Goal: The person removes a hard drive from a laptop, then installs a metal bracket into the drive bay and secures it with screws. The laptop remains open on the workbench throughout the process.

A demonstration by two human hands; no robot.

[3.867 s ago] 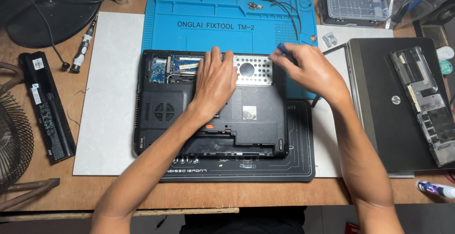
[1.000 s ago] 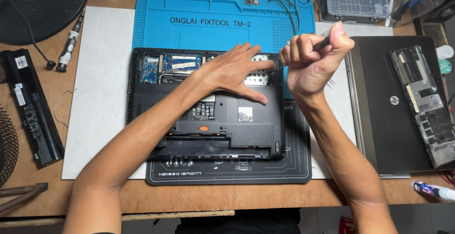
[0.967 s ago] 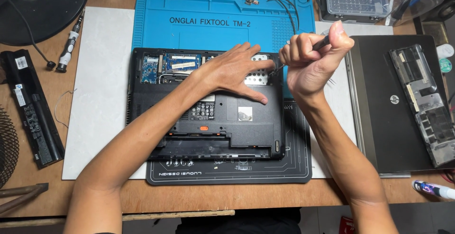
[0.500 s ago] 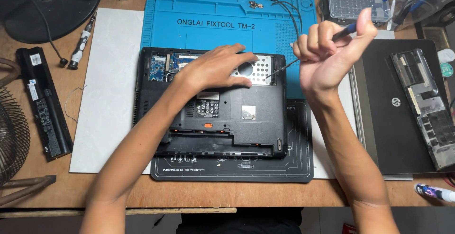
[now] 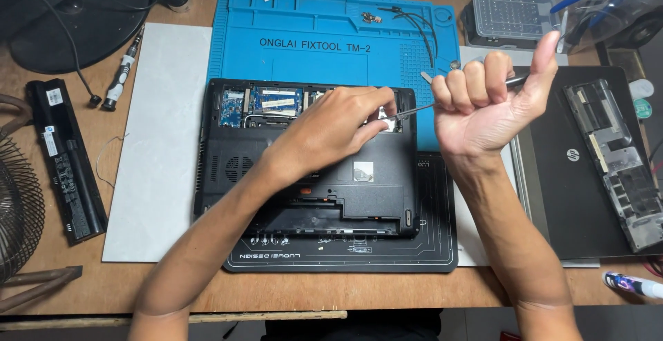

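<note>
A wooden desk [image 5: 173,289] carries the work, with a pale white sheet [image 5: 155,148] spread over its middle and a blue repair mat [image 5: 311,41] at the back. On these lie a black mat [image 5: 345,255] and, on top of it, an open black laptop base [image 5: 304,189] turned underside up, its green circuit boards showing along the far edge.

The left hand [image 5: 331,130] rests on the laptop base near the far right corner, fingers curled down at the drive bay, and covers much of that bay; whether it pinches anything there cannot be told. The right hand [image 5: 494,103] is raised just right of the base, clenched around a slim screwdriver [image 5: 414,110] with the thumb stuck up; the thin shaft slants down and left to the left hand's fingertips.

Around them: a long black battery [image 5: 65,161] at the left edge, another screwdriver [image 5: 124,72] beside a round black stand [image 5: 62,23], thin black cables [image 5: 414,23] on the blue mat, a clear parts box [image 5: 511,20] at the back right, and a closed dark laptop [image 5: 587,168] on the right with a black cover panel [image 5: 615,161] lying on it. A pen [image 5: 632,284] lies at the near right edge.
</note>
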